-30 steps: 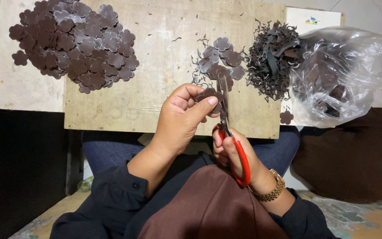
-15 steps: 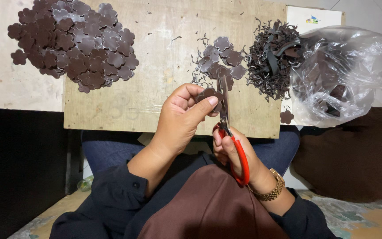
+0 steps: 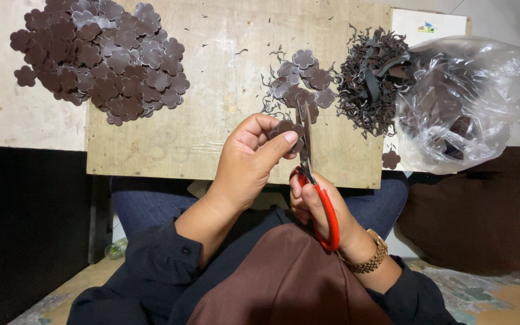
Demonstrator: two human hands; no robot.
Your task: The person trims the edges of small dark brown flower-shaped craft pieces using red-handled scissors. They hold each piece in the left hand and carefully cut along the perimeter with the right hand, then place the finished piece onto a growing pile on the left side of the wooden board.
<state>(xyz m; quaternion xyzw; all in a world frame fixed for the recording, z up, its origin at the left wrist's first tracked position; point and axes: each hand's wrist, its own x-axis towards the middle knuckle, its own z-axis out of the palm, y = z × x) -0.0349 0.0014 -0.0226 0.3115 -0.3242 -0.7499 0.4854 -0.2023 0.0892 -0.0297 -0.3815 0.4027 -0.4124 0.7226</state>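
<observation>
My left hand (image 3: 248, 161) pinches a small dark brown flower-shaped piece (image 3: 285, 128) between thumb and fingers, just above the front edge of a wooden board (image 3: 212, 120). My right hand (image 3: 320, 207) grips red-handled scissors (image 3: 315, 180) whose blades point up and meet the piece. Behind the blades lies a small pile of the same flower pieces (image 3: 299, 81). A heap of thin dark trimmings (image 3: 371, 81) sits to its right.
A big pile of finished brown flower shapes (image 3: 100, 57) covers the board's far left. A clear plastic bag (image 3: 464, 102) with dark material rests at the right, one loose flower (image 3: 390, 159) beside it. A brown cushion (image 3: 482, 210) lies right; my lap is below.
</observation>
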